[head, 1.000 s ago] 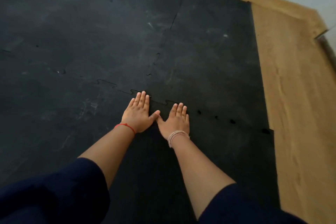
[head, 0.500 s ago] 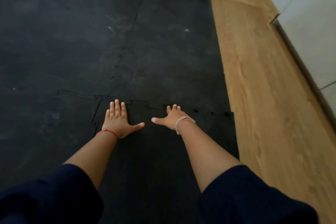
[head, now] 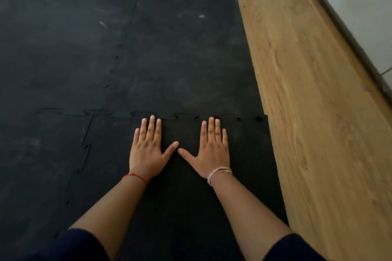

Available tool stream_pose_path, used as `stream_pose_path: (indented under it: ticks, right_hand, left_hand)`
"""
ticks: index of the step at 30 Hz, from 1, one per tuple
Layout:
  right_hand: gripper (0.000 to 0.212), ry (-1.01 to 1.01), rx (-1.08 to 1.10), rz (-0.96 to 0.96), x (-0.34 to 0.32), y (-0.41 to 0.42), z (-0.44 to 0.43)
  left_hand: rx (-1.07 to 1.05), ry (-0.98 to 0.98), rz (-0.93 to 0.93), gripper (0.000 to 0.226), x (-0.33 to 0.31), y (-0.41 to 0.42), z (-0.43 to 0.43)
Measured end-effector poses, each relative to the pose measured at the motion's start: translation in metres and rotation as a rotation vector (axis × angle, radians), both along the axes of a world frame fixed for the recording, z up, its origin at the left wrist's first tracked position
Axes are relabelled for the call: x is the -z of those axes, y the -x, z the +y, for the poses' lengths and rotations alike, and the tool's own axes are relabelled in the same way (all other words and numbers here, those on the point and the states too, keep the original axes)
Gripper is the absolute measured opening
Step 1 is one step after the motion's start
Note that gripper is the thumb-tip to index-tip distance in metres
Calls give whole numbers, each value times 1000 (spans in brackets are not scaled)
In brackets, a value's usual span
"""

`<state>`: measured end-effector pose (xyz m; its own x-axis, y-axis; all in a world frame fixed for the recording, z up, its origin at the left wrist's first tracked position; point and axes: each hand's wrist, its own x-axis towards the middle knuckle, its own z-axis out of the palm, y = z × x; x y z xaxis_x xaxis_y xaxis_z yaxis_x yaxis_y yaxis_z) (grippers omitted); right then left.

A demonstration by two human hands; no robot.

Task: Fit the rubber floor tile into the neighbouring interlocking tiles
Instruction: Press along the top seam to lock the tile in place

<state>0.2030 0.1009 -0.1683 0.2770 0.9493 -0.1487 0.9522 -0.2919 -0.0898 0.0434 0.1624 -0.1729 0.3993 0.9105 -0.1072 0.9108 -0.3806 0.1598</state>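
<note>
Rubber floor tile (head: pixel 180 193) lies under our flat, empty palms, left hand (head: pixel 147 150) and right hand (head: pixel 212 150), fingers together, thumbs splayed. Dark gaps (head: pixel 258 118) near the wooden floor (head: pixel 318 112) perhaps mean unseated tabs; pressing elsewhere could leave that corner proud.

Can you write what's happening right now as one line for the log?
step: pressing tile down | left hand: flat, open | right hand: flat, open | far seam: small gaps showing | wood floor: right
</note>
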Motion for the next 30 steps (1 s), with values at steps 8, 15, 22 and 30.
stream_pose_path:
  ticks: [8, 15, 22, 30]
  right_hand:
    - [94, 233, -49, 287, -36, -38, 27]
    - [116, 78, 98, -15, -5, -80, -38]
    - [113, 85, 88, -14, 3, -86, -38]
    - [117, 156, 103, 73, 0, -94, -30]
  left_hand:
    - [9, 94, 29, 96, -11, -1, 2]
    - [340, 113, -8, 99, -17, -46, -7]
    - [423, 6, 21, 96, -8, -88, -12]
    - [431, 65, 37, 92, -11, -90, -10]
